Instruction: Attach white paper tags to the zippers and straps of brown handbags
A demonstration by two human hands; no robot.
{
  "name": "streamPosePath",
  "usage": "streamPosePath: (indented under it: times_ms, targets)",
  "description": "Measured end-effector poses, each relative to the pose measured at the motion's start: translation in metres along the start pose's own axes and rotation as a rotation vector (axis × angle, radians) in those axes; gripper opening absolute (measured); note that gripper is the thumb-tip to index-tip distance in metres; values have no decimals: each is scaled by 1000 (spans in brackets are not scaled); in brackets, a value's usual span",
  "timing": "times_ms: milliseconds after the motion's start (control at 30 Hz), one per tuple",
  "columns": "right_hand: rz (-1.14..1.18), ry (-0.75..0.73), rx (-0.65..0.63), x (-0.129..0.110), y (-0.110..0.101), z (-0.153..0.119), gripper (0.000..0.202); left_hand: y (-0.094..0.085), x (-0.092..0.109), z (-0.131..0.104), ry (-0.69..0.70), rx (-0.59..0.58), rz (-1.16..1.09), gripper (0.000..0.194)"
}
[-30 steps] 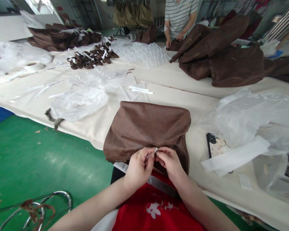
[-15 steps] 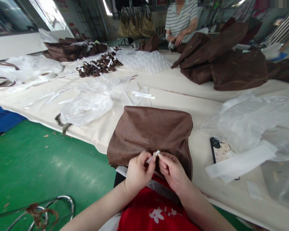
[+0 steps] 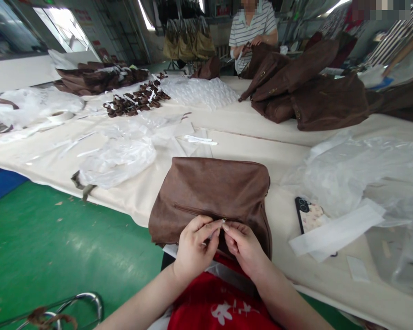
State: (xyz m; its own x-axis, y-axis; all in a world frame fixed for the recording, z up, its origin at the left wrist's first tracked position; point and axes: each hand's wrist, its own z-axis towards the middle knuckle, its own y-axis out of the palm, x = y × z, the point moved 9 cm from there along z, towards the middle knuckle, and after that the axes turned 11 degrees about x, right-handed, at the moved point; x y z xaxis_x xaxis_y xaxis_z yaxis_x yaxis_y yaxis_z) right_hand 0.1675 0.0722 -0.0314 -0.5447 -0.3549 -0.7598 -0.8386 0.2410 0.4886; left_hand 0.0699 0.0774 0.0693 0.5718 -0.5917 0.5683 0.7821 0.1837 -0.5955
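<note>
A brown leather-like bag [image 3: 216, 183] lies at the table's front edge, with a zipper [image 3: 189, 210] across its face. Over the zipper's right end, my left hand [image 3: 199, 240] and my right hand [image 3: 242, 243] meet at the fingertips. Both are closed in a pinch around a small white strip [image 3: 223, 222], of which only a bit shows between the fingers. The near edge of the bag is partly covered by my hands and wrists.
Clear plastic [image 3: 120, 156] lies left of the bag. On the right are a phone [image 3: 308, 215], a white paper strip [image 3: 337, 231] and more plastic [image 3: 358, 169]. Brown bags [image 3: 330, 103] are piled behind. A person [image 3: 253, 32] stands across the table, handling a brown item.
The white strip, more visible before, is now mostly hidden by my fingers. My view has shifted slightly. Across the table, the person's hands have risen with the brown item.
</note>
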Motion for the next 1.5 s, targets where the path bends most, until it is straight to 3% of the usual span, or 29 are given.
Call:
streamPosePath:
  times_ms: [133,267,433,700,800,967,1033,1100,1200,1300,1500]
  targets:
    - [6,-33,-23,-6,0,-2,26,2,1,-4,89,-46,74,31]
    - [-38,-79,-44,-14,2,-4,32,2,2,-5,80,-45,37,28]
    - [-187,-123,14,-13,-2,-2,35,2,-12,-4,-142,-18,-43,22]
    - [-352,-150,49,-9,-4,-1,32,20,-27,-8,-422,-134,-289,15]
    - [-387,-181,82,-11,-9,-4,31,19,-15,2,-299,-233,-215,13]
    - [-586,-237,87,-6,-11,-5,19,18,8,38,104,-297,156,12]
    - [-720,-273,101,-8,-13,-5,18,33,12,50,231,-388,321,9]
    - [-875,-347,161,-17,-18,-6,14,56,13,56,331,-552,470,10]
    - [-1138,-476,304,-36,-26,-8,13,85,14,59,419,-713,595,9]
    - [-1369,-552,387,-45,-28,-7,13,102,17,57,461,-754,641,9]
    - [-1552,-597,467,-47,-26,2,13,112,12,43,575,-785,606,13]
